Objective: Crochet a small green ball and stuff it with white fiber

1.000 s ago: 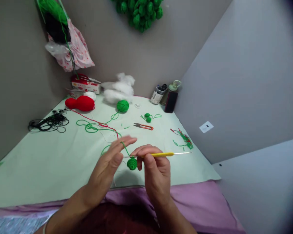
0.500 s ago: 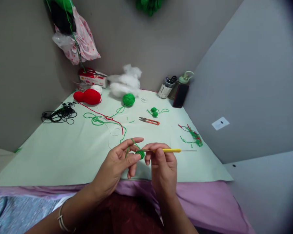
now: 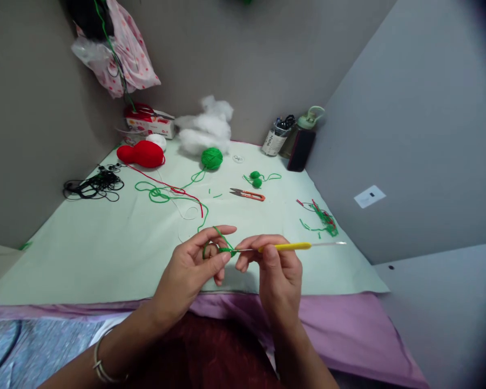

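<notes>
Between thumb and fingers, my left hand (image 3: 192, 270) pinches a small green crochet piece (image 3: 228, 251). Green yarn (image 3: 222, 236) passes over its raised index finger and trails to the green yarn ball (image 3: 212, 158) at the back. My right hand (image 3: 277, 270) grips a crochet hook (image 3: 291, 247) by its yellow handle, pen-like. The hook's left end meets the green piece, and its other metal end points right. Fingers partly hide the piece and the hook's tip.
Thread snips (image 3: 248, 194) lie beyond my hands, with two small green pieces (image 3: 256, 182) behind them. Red yarn (image 3: 141, 154), black cord (image 3: 95, 186) and white stuffing (image 3: 206, 129) are farther back. Yarn scraps (image 3: 326, 221) lie right. A phone (image 3: 302, 150) leans against a bottle (image 3: 310, 117).
My right hand and the hook have shifted right, away from my left hand. The green piece is now less visible at the left fingertips. The whole view has shifted slightly.
</notes>
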`<state>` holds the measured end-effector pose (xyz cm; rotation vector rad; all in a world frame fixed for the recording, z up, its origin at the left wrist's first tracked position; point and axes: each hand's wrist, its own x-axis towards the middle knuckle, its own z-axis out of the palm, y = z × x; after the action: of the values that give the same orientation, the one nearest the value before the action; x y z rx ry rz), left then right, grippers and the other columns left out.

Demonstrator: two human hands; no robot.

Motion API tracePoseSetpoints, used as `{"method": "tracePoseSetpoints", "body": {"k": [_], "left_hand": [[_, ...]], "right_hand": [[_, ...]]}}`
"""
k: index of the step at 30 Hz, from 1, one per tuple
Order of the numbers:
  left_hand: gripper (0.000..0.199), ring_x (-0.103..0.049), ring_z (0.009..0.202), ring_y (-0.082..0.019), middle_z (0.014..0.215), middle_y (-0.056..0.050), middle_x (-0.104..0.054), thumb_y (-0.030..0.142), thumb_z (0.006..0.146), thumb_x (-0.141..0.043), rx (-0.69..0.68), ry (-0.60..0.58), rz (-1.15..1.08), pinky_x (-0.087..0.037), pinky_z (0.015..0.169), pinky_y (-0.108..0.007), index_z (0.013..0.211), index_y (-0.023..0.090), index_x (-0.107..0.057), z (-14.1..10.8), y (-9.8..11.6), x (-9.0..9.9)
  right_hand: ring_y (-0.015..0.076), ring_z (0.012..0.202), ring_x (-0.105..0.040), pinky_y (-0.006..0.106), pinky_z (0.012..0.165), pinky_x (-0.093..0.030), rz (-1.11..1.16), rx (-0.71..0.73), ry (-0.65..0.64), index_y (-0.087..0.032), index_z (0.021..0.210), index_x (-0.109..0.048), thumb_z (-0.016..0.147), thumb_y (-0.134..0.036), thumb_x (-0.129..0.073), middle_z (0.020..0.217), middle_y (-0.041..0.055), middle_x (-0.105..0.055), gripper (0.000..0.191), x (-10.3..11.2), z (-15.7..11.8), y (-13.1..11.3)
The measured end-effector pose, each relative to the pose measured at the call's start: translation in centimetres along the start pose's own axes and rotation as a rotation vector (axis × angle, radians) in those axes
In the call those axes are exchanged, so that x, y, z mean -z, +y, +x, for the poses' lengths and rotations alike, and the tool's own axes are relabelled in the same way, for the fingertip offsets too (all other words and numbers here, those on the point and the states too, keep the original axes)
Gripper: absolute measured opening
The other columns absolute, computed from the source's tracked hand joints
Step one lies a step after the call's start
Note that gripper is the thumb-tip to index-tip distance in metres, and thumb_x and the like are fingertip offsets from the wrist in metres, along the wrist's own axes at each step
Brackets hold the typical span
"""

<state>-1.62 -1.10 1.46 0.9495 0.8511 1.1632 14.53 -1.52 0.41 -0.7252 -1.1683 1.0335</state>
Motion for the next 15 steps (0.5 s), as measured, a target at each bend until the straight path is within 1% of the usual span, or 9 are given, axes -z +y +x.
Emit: {"method": "tracePoseSetpoints", "body": {"k": [4, 8, 9, 10, 11, 13, 14, 15], "left_hand": [[0.031, -0.059, 0.057, -0.005, 0.081, 0.004, -0.062, 0.023, 0.087, -0.080, -0.043, 0.050, 0.122, -0.050, 0.058, -0.018, 0.118, 0.027, -0.079, -0.1, -0.1, 0.0], [0.030, -0.059, 0.068, -0.007, 0.080, 0.003, -0.063, 0.014, 0.085, -0.079, -0.215, 0.136, 0.243, -0.050, 0.065, -0.017, 0.112, 0.027, -0.081, -0.4, -0.5, -0.1], [0.032, -0.058, 0.068, -0.007, 0.082, 0.003, -0.063, 0.013, 0.084, -0.080, -0.229, 0.153, 0.236, -0.049, 0.066, -0.017, 0.112, 0.027, -0.081, -0.5, -0.6, -0.1], [0.035, -0.055, 0.065, -0.005, 0.083, 0.003, -0.063, 0.014, 0.084, -0.081, -0.211, 0.154, 0.194, -0.048, 0.063, -0.016, 0.116, 0.028, -0.080, -0.5, -0.7, -0.1], [0.039, -0.051, 0.059, -0.003, 0.084, 0.004, -0.062, 0.016, 0.084, -0.082, -0.160, 0.136, 0.121, -0.044, 0.057, -0.015, 0.121, 0.029, -0.078, -0.5, -0.7, -0.1], [0.047, -0.037, 0.048, 0.001, 0.084, 0.005, -0.060, 0.023, 0.085, -0.083, 0.009, 0.054, -0.074, -0.030, 0.044, -0.014, 0.130, 0.030, -0.073, -0.3, -0.4, -0.1], [0.048, -0.030, 0.045, 0.002, 0.082, 0.006, -0.058, 0.026, 0.085, -0.084, 0.096, 0.010, -0.169, -0.024, 0.041, -0.014, 0.132, 0.029, -0.072, -0.2, -0.2, -0.1], [0.046, -0.025, 0.043, 0.003, 0.079, 0.007, -0.055, 0.026, 0.086, -0.083, 0.167, -0.025, -0.247, -0.020, 0.040, -0.014, 0.130, 0.027, -0.073, -0.1, 0.1, 0.0]], "right_hand": [[0.0111, 0.073, -0.072, 0.028, 0.069, -0.059, -0.241, 0.144, -0.024, -0.025, 0.107, -0.073, 0.108, -0.019, -0.050, 0.100, 0.0020, -0.076, 0.024, 0.1, -0.8, -0.1], [0.0160, 0.085, -0.073, 0.033, 0.076, -0.061, -0.441, 0.322, -0.084, -0.024, 0.113, -0.070, 0.105, -0.012, -0.048, 0.098, 0.0037, -0.075, 0.026, 0.2, -1.1, 0.1], [0.0170, 0.089, -0.073, 0.033, 0.077, -0.062, -0.520, 0.380, -0.100, -0.025, 0.116, -0.069, 0.104, -0.011, -0.049, 0.098, 0.0041, -0.075, 0.027, 0.3, -1.1, 0.3], [0.0178, 0.092, -0.073, 0.033, 0.078, -0.062, -0.623, 0.446, -0.116, -0.025, 0.118, -0.070, 0.103, -0.011, -0.052, 0.100, 0.0047, -0.075, 0.027, 0.3, -1.2, 0.4], [0.0186, 0.095, -0.073, 0.033, 0.079, -0.063, -0.739, 0.517, -0.135, -0.026, 0.120, -0.070, 0.101, -0.011, -0.056, 0.103, 0.0054, -0.075, 0.028, 0.3, -1.2, 0.6], [0.0199, 0.100, -0.073, 0.033, 0.079, -0.063, -0.924, 0.645, -0.148, -0.028, 0.123, -0.072, 0.097, -0.011, -0.064, 0.110, 0.0067, -0.074, 0.032, 0.3, -1.3, 0.9], [0.0201, 0.100, -0.072, 0.033, 0.078, -0.063, -0.947, 0.670, -0.135, -0.029, 0.124, -0.072, 0.097, -0.010, -0.064, 0.111, 0.0069, -0.074, 0.033, 0.2, -1.3, 0.9], [0.0200, 0.099, -0.072, 0.033, 0.078, -0.062, -0.914, 0.652, -0.111, -0.029, 0.123, -0.072, 0.098, -0.010, -0.063, 0.110, 0.0067, -0.074, 0.033, 0.2, -1.2, 0.9]]}}
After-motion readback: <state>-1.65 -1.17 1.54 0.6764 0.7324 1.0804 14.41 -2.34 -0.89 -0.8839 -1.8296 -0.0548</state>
